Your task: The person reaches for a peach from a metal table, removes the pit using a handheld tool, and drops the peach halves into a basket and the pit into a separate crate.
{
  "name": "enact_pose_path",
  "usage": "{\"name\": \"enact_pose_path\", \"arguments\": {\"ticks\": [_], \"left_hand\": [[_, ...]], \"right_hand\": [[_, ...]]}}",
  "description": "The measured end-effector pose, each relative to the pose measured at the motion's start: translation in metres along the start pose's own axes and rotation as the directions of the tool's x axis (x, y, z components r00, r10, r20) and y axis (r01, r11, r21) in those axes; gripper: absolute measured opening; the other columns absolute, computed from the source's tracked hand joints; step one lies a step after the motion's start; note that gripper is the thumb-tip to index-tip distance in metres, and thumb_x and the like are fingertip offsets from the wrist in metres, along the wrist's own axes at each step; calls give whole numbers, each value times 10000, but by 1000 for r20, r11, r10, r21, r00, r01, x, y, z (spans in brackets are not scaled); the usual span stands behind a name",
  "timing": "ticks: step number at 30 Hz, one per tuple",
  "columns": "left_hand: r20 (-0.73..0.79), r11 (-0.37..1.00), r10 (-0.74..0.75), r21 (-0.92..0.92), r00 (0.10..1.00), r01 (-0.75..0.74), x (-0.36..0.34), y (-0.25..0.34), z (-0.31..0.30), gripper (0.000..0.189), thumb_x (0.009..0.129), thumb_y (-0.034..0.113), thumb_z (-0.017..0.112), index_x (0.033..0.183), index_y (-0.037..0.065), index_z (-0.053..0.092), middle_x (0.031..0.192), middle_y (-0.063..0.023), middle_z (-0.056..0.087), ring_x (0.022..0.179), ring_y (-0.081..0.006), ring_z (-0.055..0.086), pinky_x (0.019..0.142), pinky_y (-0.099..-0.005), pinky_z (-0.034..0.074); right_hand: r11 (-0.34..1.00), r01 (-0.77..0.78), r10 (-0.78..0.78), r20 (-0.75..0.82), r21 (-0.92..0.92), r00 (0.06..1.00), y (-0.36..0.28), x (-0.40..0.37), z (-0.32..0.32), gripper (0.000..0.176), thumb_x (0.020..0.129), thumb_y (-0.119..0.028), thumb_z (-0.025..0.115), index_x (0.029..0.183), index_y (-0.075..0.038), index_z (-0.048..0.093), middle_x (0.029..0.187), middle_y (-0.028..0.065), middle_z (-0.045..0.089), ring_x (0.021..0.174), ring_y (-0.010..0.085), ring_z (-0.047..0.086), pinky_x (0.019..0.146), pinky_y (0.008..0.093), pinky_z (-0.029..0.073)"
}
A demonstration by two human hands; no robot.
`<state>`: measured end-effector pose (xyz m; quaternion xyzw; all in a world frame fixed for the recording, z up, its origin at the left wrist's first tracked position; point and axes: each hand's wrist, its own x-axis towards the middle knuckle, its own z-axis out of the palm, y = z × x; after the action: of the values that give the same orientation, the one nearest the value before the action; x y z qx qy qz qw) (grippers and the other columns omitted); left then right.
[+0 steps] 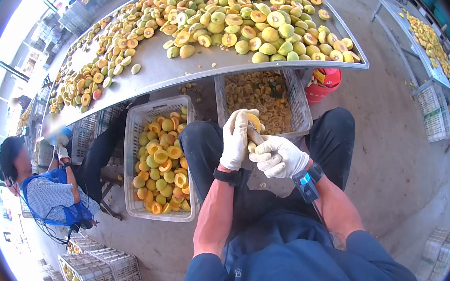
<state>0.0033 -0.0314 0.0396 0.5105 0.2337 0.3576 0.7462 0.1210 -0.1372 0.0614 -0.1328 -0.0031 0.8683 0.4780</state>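
The left hand (234,139), in a white glove, was curled around a yellow fruit (254,121) held above the lap, between the knees. The right hand (279,157), also gloved, was closed on a small tool (254,136) whose tip met the fruit from below; the blade itself was too hidden to tell apart.

The work looked like cutting or pitting. Doing it well probably meant keeping the fruit firmly cupped, the left fingers clear of the edge, and turning the fruit rather than forcing the tool.

Just beyond the knees stood two crates: the left crate (128,150) held yellow halves, the right crate (300,106) smaller, darker pieces. Over them ran a metal table (159,71), heaped with whole and halved fruit on its far and right parts. A red bucket (327,82) sat under its right end. A co-worker (51,190) sat at the left. The floor (399,151) was bare concrete, with another table (385,6) far right and stacked crates (102,277) near left.
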Motion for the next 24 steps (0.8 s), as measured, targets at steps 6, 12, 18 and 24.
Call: {"name": "enact_pose_path", "arguments": {"ticks": [6,12,18,24], "left_hand": [[56,993,-87,-69,995,91,9,-5,-4,417,1031,375,452,1103,-4,610,798,-118,655,602,-156,620,559,-254,522],[-46,884,-254,-416,966,213,31,-10,-6,447,1017,408,421,1147,14,588,858,-144,660,737,-215,647,674,-317,552],[-256,981,-188,-86,948,171,71,15,-1,358,928,111,602,1275,33,567,1062,-86,647,911,-189,630,712,-321,561],[-191,768,322,626,927,-137,89,55,-26,398,830,39,710,1211,-19,606,1055,-89,668,959,-157,632,847,-272,508]], "right_hand": [[974,-55,21,150,221,988,1,9,-15,82,952,-71,483,989,-32,544,661,-30,404,435,28,364,329,173,292],[953,-35,-52,277,302,959,-17,23,-23,211,956,-77,467,1111,39,551,685,7,431,467,42,410,344,180,371],[912,150,-268,-276,-381,923,-74,13,-15,427,923,-109,525,1340,-186,477,757,21,493,468,70,395,373,192,327],[479,-156,-546,-433,-864,717,-88,1,-15,610,824,-62,543,1400,-106,347,716,-3,494,472,57,405,399,231,352]]}}
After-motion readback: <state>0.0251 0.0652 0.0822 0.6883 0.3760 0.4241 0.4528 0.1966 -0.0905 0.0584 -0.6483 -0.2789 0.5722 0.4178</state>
